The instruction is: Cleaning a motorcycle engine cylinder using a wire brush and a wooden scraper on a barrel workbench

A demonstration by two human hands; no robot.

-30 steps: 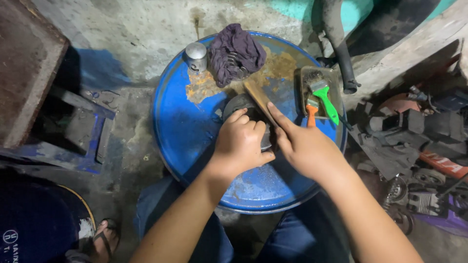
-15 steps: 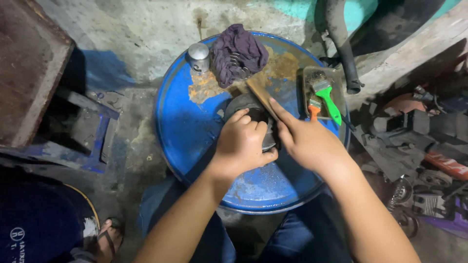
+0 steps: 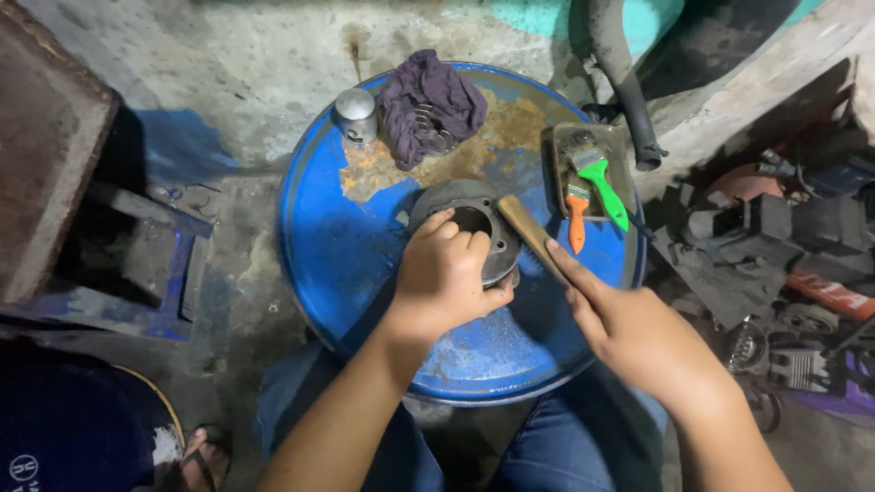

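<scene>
Slip risk: left hand [image 3: 444, 284] clamped on grey round metal part [image 3: 465, 223] at middle of blue drum top [image 3: 346, 264], right hand [image 3: 638, 333] closed on wooden-handled brush [image 3: 527, 232]; hard strokes could skid the part off.

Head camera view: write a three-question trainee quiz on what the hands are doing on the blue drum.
1. True or false: the left hand rests on the round grey metal part lying on the blue drum lid.
2. What does the right hand grip?
A. the wooden-handled brush
B. the green-handled brush
C. the purple rag
3. Fill in: the small metal can stands just ____ of the rag in the picture.

Key: 1 true; 2 A; 3 left.
</scene>
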